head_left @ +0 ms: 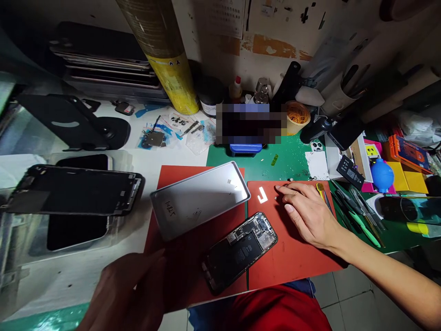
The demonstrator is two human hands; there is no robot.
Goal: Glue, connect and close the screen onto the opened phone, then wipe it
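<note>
Phone (244, 250) with its inside laid bare is set aslant on the red matting (289, 262), between the two hands and just beside the white tray (196, 202). The opening-up is judged to be done, since the circuit board (253, 227) and battery (243, 253) are left uncovered; the battery is seated in its place, and the phone is not yet closed. Whether the dark screen part (79, 191) at the left belongs to it cannot be told.

The right hand (310, 214) is rested on the matting, its fingers loosely bent and the thumb apart, with nothing seen gripped; a white hook-shaped piece (262, 195) is placed near its fingertips. The left hand (131, 285) is sunk in shadow, and whether anything is held there cannot be told.

The white worktop (155, 156) is partly covered by a green mat (292, 151). Tools (361, 211) are bunched at the right, a yellow can (175, 82) is stood at the back before a stained wall (282, 27), and floor tiles (354, 294) are glimpsed below.
</note>
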